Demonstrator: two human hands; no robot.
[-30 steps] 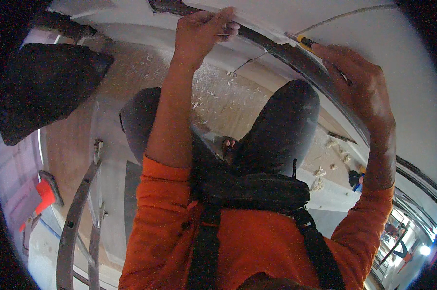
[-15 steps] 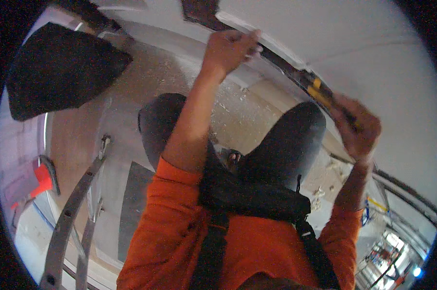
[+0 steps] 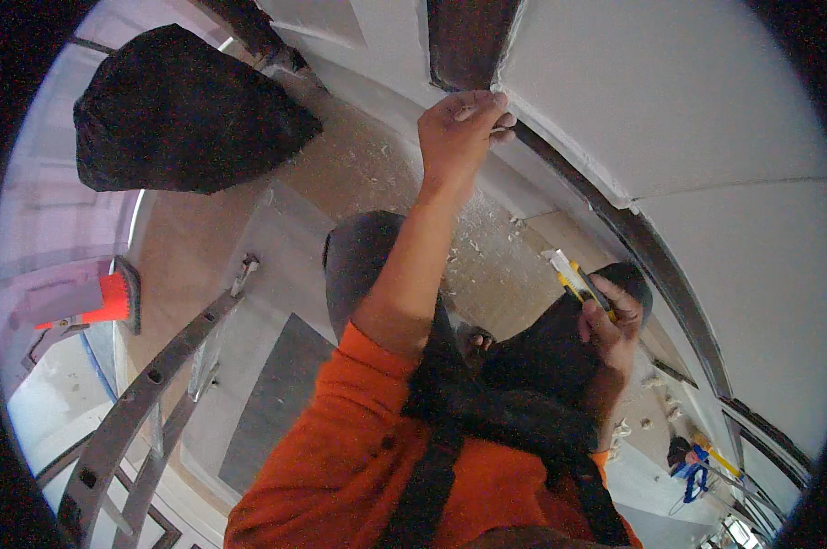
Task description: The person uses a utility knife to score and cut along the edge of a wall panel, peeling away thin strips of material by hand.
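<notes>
My left hand [image 3: 462, 128] is raised to the dark strip [image 3: 578, 183] along the lower edge of the white wall panel [image 3: 651, 119]. Its thumb and fingers pinch together near the panel's corner; what they hold, if anything, is too small to make out. Over my bent right knee, my right hand [image 3: 612, 316] grips a yellow and black utility knife [image 3: 574, 280]. The knife's pale front end points up and left, apart from the wall. The panel's lower edge looks rough and whitish beside the dark strip.
A full black bag [image 3: 189, 114] stands at the far left. An orange traffic cone [image 3: 102, 300] and a metal ladder [image 3: 148, 384] are on the left side. White scraps [image 3: 473, 215] litter the floor ahead. A blue and yellow item [image 3: 697, 462] lies at lower right.
My right hand has drawn the utility knife away from the panel edge, down and left toward my knee. My left hand stays pinched at the edge. The head view has shifted.
</notes>
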